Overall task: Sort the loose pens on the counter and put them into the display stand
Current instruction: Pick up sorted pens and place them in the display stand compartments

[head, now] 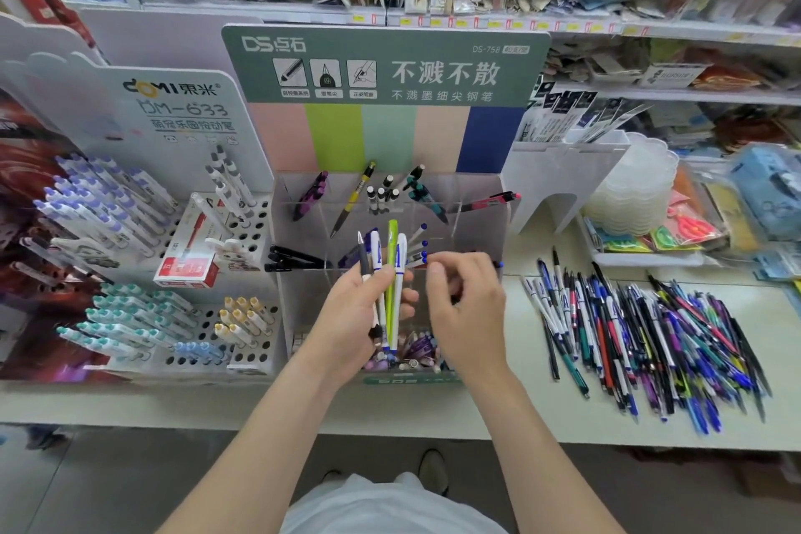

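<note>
Pens (392, 247), four, stand upright in left hand (355, 317), fingers curled round them, above display stand (477, 230). Right hand (470, 308) just beside, fingers bent, pinch unclear. Loose pile (641, 338) lies rightward, nearer right hand.

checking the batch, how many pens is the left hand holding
4, fanned in the left hand: grey pen leftmost, white-blue pen, lime pen, second white-blue pen rightmost. Others may hide behind.

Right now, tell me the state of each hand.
Left hand: grips a bundle of pens.
Right hand: fingers curled; cannot tell if it holds anything.
</note>
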Available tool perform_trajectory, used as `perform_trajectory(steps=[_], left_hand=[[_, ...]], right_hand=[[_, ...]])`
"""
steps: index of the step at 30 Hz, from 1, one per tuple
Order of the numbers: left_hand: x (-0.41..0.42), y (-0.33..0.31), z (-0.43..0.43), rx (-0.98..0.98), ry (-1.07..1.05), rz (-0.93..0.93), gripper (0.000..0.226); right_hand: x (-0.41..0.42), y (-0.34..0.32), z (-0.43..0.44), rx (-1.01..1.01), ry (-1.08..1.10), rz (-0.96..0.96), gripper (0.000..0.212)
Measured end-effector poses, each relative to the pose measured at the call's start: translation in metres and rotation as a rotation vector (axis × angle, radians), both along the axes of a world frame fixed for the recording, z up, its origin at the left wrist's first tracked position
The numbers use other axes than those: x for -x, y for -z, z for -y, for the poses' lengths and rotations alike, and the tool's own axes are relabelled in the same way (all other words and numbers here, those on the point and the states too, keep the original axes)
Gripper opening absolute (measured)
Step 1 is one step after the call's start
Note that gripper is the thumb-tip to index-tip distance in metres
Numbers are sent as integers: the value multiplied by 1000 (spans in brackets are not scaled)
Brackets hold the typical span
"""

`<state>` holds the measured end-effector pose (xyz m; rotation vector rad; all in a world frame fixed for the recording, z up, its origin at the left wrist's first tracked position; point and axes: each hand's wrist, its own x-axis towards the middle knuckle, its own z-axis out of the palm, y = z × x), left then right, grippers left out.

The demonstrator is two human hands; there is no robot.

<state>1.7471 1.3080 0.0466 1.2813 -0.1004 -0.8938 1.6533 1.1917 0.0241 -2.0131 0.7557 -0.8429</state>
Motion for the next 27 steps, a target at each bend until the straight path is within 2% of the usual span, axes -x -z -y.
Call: perform_trajectory(steps=[4,7,11,14,19,24,27], left_hand=[[2,-5,-9,-42,152,150,30],[1,-11,-13,-34,142,178,29],[0,-9,-14,-161,104,364,26],[0,-6,-16,-219,155,441,26],[-3,-12,-22,-227,194,409,48],[0,-8,-20,-170,245,374,78],[0,-8,-19,-210,314,404,85]], right_hand=[[-14,-8,-11,-280,-130,-70,18],[-18,-17,-13,-198,-109,-70,17],[-25,-30,-18,-216,-13,100,19],[-32,-25,-22,-199,-106,-9,21],[-37,-20,-27,-213,-48,-77,21],[-34,-20,-30,-282,-91,-103,21],[-30,-21,-31,-298,-122,-140,22]])
